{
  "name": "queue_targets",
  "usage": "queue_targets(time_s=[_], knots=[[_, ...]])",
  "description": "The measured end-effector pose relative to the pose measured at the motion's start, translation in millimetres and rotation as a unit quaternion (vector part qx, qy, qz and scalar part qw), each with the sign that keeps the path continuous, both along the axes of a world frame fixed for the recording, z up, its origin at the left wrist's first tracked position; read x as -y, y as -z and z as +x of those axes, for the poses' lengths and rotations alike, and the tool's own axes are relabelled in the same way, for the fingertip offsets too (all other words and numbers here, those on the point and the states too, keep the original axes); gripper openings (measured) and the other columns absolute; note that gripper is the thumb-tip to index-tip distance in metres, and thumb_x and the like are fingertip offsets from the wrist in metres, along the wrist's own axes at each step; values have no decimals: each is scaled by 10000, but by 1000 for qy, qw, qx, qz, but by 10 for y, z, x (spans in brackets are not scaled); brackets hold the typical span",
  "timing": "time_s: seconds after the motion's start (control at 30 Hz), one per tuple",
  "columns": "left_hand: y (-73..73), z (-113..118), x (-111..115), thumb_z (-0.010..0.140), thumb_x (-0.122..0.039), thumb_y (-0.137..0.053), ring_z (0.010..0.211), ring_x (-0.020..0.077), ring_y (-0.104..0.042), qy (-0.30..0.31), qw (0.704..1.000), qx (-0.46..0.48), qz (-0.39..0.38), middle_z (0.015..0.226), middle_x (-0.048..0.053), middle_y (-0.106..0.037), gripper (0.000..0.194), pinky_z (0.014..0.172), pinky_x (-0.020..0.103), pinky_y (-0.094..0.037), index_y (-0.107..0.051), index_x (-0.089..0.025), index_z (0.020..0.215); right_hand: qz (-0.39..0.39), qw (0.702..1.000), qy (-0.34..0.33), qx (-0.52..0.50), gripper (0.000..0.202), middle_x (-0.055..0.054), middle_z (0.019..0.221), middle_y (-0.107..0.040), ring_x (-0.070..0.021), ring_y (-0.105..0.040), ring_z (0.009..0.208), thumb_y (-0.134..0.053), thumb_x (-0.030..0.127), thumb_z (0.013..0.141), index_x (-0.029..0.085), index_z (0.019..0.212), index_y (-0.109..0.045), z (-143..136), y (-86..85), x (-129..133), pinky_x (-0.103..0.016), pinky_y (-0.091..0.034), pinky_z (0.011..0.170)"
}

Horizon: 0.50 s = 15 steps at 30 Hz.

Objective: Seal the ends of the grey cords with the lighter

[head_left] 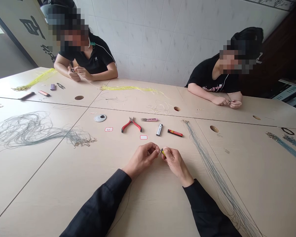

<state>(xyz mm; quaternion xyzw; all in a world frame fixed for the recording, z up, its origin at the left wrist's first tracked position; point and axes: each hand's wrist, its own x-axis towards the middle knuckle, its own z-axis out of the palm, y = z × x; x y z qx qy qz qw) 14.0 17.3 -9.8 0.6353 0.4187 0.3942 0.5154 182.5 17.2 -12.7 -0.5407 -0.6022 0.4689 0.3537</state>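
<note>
My left hand (146, 156) is closed in a pinch around a thin dark cord (128, 197), which trails down past my left sleeve. Close beside it, almost touching, my right hand (174, 161) grips a small yellow and black lighter (163, 152). Beyond my hands lie red-handled pliers (131, 125), pink snips (150, 119), a white lighter (159, 130) and a red and black lighter (175, 133). A long bundle of grey-green cords (212, 164) with metal ends runs down the table to the right of my right hand.
A tangled bundle of grey-green cords (44, 131) spreads at the left. A round metal disc (100, 118) lies behind it. Across the table (76, 184), two people in black shirts work with their hands; yellow cords (128, 88) lie near one. Blue-grey bundles (286, 146) are far right.
</note>
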Motion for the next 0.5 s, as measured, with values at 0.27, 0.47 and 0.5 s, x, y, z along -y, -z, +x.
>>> queue_targets(time_s=[0.27,0.47,0.5], knots=[[123,21,-67,904,-439,-539,535,72,-365,-49,996,74,-28,618,-42,-463,292,498,192,-300,-557,-154,841,-54,994,-40,-89,364,66,623,-291,-77,-214,516,-614,537,848,181,838,-538,-78,-115,64,-225,-182,442],[101,-32,-115,895,-468,-556,535,76,-418,-56,995,67,-50,609,-41,-466,314,508,195,-327,-553,-158,845,-173,967,-59,-179,323,83,595,-204,-74,-139,501,-624,476,864,201,792,-470,-25,-329,278,-230,-112,430],[91,-39,-119,893,-467,-558,539,77,-427,-59,995,68,-51,612,-40,-469,313,515,197,-335,-551,-159,838,-190,961,-68,-189,317,83,595,-206,-72,-141,497,-628,471,864,203,798,-473,16,-378,364,-230,-112,430]])
